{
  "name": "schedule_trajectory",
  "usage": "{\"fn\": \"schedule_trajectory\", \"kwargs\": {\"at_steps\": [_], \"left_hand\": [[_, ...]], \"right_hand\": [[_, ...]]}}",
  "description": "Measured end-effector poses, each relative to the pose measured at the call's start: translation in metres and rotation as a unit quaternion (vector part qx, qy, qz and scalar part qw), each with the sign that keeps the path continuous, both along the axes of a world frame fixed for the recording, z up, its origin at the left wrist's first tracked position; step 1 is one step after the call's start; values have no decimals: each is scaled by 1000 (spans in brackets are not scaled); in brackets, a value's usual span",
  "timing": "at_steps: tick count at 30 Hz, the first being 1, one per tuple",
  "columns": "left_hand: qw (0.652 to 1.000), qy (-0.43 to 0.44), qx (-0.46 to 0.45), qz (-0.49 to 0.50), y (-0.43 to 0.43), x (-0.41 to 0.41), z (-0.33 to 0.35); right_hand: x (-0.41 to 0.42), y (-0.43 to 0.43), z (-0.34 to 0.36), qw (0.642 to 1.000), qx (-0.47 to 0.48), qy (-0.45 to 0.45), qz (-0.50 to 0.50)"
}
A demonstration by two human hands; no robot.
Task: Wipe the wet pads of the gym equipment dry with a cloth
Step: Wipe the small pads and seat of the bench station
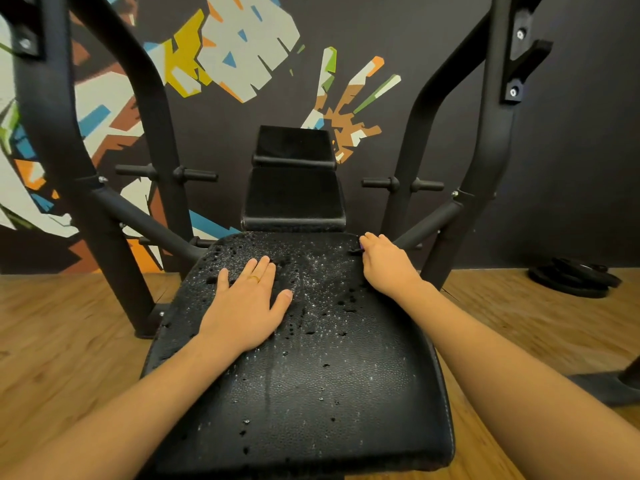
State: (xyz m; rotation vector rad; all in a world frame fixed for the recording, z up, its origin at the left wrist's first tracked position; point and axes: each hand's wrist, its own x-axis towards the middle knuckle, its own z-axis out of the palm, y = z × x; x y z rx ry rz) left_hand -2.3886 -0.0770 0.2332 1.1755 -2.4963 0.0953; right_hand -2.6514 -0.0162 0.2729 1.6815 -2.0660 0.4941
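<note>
Pad (329, 358), black and beaded with water drops, fills the centre and lower middle of the view. The left hand (247, 306) lies flat on it toward 10 o'clock, fingers straight, a ring on one finger. The right hand (384, 265) sits at the pad's 1 o'clock edge with fingers curled; whether it grips the edge or something small and dark cannot be told. A back pad (294, 192) stands at 12 o'clock. Weight plates (575, 277) lie on the floor (69, 341) at 3 o'clock.
</note>
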Motion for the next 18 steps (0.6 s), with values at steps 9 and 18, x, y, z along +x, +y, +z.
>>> {"fn": "schedule_trajectory", "kwargs": {"at_steps": [9,18], "left_hand": [[1000,3,-5,-5,-1,1,-3],[1000,-1,-1,-4,-2,1,-2]], "right_hand": [[-1,37,-16,1000,11,-8,17],[5,19,-1,999,25,-17,-11]]}}
